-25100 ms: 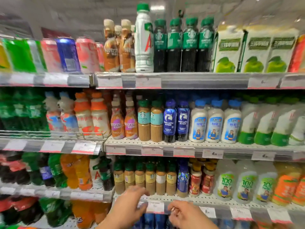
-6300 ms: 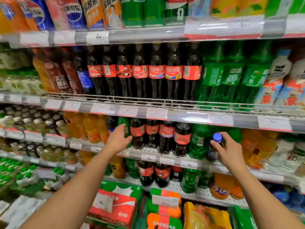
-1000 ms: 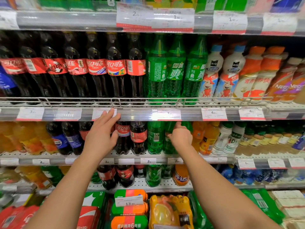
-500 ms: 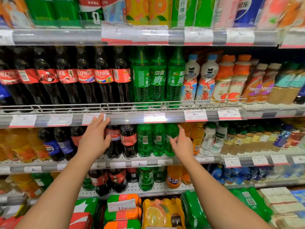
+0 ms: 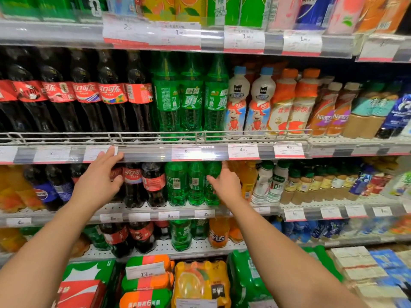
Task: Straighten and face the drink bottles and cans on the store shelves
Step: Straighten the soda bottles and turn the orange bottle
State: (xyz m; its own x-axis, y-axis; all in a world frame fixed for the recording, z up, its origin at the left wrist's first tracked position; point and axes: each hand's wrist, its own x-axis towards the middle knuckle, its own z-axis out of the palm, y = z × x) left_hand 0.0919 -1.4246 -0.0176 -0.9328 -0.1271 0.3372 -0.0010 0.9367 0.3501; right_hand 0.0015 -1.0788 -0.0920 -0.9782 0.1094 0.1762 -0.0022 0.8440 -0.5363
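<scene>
The left hand [image 5: 97, 183] is curling its grip round a cola bottle [image 5: 117, 183] while the right hand [image 5: 225, 185] is gripping the green bottle [image 5: 212, 183] just left of it, probably turning labels forward.

"NESCAFE" on brown bottles [image 5: 326, 117], right; "Pepsi" logo on dark bottle [image 5: 45, 192], left; "13" on lower price tag [image 5: 144, 273]; "4.00" shelf tag [image 5: 243, 150].

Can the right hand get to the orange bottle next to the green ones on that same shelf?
Probably yes. The right hand is already at the rightmost small green bottle, and the orange bottle stands right beside it at the shelf front, with nothing in front of it. Only the price rail above hangs close.
</scene>
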